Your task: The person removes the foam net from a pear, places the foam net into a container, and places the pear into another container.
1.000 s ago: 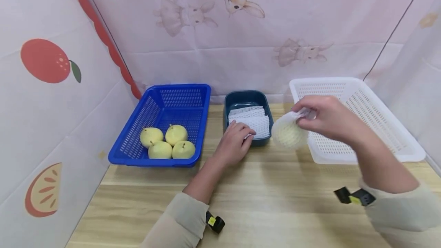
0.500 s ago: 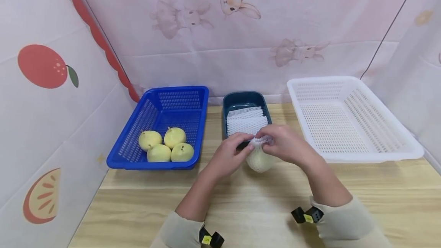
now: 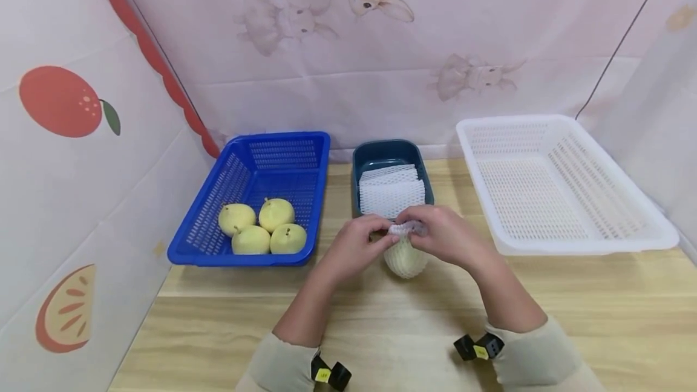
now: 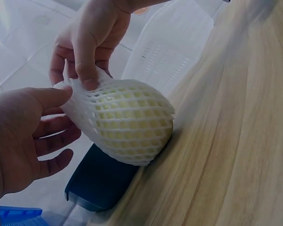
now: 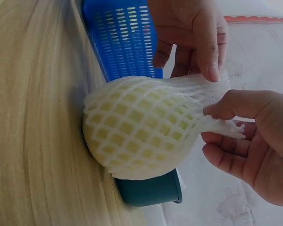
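A pale yellow pear point(image 3: 405, 260) hangs inside a white foam net sleeve point(image 4: 127, 136), stem side up, low over the table in front of the dark green tray. My left hand point(image 3: 355, 248) pinches the left side of the sleeve's gathered top between thumb and fingers. On the other side, my right hand point(image 3: 449, 236) pinches the same loose end, its thumb pressed on the mesh. In the right wrist view the sleeve's end point(image 5: 212, 89) stretches between both hands, while the net hugs the pear's body. The pear's lower tip pokes out of the mesh.
At the left, a blue basket point(image 3: 239, 257) holds several bare pears point(image 3: 276, 215). Flat white foam nets point(image 3: 392, 196) lie in the dark green tray point(image 3: 388, 144) behind the hands. A white basket point(image 3: 582, 245) stands at the right. Fabric walls enclose the table's back and sides.
My right hand has brought the netted pear leftward from near the white basket to the middle. My left hand has left the tray's front edge and now pinches the sleeve's top too.
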{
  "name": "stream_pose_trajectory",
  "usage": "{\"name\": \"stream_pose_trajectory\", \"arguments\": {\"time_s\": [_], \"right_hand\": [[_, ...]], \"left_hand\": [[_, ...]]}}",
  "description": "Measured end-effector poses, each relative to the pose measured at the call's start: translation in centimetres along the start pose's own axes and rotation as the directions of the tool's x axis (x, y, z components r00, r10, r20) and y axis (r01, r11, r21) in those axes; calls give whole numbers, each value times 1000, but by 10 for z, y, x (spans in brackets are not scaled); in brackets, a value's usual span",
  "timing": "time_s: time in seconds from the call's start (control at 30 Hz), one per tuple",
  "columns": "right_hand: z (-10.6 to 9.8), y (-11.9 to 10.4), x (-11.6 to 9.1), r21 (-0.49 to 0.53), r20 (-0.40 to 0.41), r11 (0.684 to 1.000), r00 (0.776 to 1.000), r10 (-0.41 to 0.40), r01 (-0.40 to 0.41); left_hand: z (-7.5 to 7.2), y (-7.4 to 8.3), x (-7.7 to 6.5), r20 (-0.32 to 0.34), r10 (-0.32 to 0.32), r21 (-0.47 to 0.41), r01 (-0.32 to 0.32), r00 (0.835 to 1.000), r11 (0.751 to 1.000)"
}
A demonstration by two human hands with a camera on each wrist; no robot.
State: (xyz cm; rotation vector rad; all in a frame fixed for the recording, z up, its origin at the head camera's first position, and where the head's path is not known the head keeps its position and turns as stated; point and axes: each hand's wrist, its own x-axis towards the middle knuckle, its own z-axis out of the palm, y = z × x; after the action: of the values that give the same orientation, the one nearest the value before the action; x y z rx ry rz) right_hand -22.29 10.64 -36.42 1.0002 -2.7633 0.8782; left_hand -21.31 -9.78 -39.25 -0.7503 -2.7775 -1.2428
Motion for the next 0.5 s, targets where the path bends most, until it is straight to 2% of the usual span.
{"name": "stream_pose_trajectory", "arguments": {"time_s": [0.2, 0.4, 0.5], "right_hand": [[-10, -1, -2, 44, 22, 999, 1000, -6, 5], [-22, 3, -8, 109, 135, 988, 987, 91, -106], [-24, 5, -10, 132, 160, 980, 979, 127, -149]], "left_hand": [[0, 1, 2, -2, -22, -8, 22, 1000, 1000], [-1, 2, 1, -13, -15, -18, 15, 1000, 1000], [0, 2, 1, -20, -5, -17, 5, 1000, 1000]]}}
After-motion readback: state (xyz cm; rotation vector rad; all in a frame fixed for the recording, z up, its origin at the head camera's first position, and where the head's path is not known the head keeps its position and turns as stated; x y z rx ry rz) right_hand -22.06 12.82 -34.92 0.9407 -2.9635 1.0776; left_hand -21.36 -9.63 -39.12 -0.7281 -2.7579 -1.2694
